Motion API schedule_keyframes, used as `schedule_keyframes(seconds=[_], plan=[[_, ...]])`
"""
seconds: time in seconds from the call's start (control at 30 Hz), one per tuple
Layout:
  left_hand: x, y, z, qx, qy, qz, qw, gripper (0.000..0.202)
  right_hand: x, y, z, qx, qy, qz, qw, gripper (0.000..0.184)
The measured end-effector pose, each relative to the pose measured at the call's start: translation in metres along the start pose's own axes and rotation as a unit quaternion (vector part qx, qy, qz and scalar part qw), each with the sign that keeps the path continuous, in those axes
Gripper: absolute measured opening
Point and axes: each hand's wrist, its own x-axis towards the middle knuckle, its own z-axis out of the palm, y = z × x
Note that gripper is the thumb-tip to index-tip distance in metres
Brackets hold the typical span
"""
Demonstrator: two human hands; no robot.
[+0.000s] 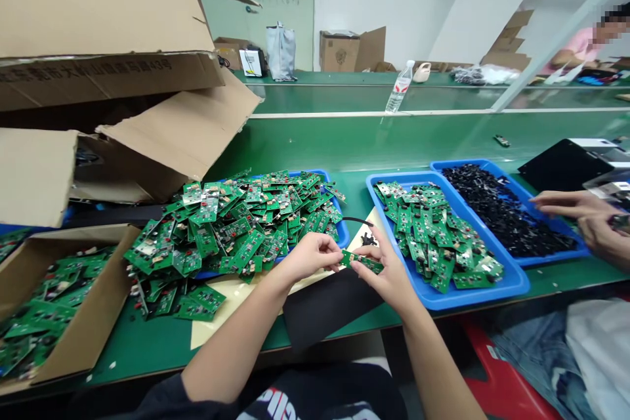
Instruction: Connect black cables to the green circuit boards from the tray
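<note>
Between my two hands is a green circuit board (363, 262), held above a black sheet (325, 308) at the table's front edge. My right hand (388, 269) grips the board's right part between thumb and fingers. At its left end, my left hand (315, 257) has thumb and fingertips pinched together; whatever lies in that pinch is too small to make out. Small black parts (368, 239) lie on cream paper just behind my right hand. To the left, a large heap of circuit boards (246, 226) covers a blue tray (343, 231). Another blue tray (514, 282) with circuit boards stands right of my hands.
A blue tray (581, 251) of black parts stands farther right, near a co-worker's hands (585, 216). On the left are an open cardboard box (98, 335) with boards and a big carton (98, 6). A water bottle (400, 86) stands behind; another person (581, 46) sits at the back right.
</note>
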Motion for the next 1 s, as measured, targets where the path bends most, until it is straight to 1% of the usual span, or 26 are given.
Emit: schedule_keyframes(seconds=[0.13,0.2,0.33,0.57,0.63,0.7,0.8,0.93,1.0], plan=[[0.0,0.0,0.003,0.005,0.013,0.015,1.0,0.014,0.0,-0.005,0.0,-0.007,-0.029,0.07,0.997,0.087],[0.0,0.0,0.004,0.007,0.008,0.015,1.0,0.013,0.0,-0.007,0.0,-0.003,-0.033,0.089,0.996,0.09],[0.0,0.0,0.003,0.008,-0.001,0.009,1.0,0.011,0.0,-0.007,-0.001,0.006,-0.036,0.104,0.994,0.093],[0.001,-0.002,0.004,0.01,-0.008,0.001,1.0,0.014,-0.001,-0.008,-0.001,-0.019,-0.038,0.103,0.994,0.089],[0.0,-0.001,0.004,0.01,-0.018,0.002,1.0,0.017,0.0,-0.01,-0.003,-0.018,-0.038,0.103,0.994,0.088],[-0.002,0.002,0.003,0.007,-0.039,0.007,0.999,0.02,0.0,-0.011,-0.004,-0.002,-0.036,0.103,0.994,0.09],[-0.003,0.004,0.005,0.05,-0.05,0.05,0.996,0.026,0.0,-0.011,-0.004,0.036,-0.019,0.1,0.994,0.093],[-0.004,0.002,0.007,0.178,-0.013,0.134,0.975,0.037,-0.001,-0.008,0.001,0.052,0.013,0.08,0.995,0.087],[-0.003,0.0,0.008,0.197,-0.011,0.151,0.969,0.04,-0.002,-0.008,0.002,0.058,0.012,0.074,0.995,0.085]])
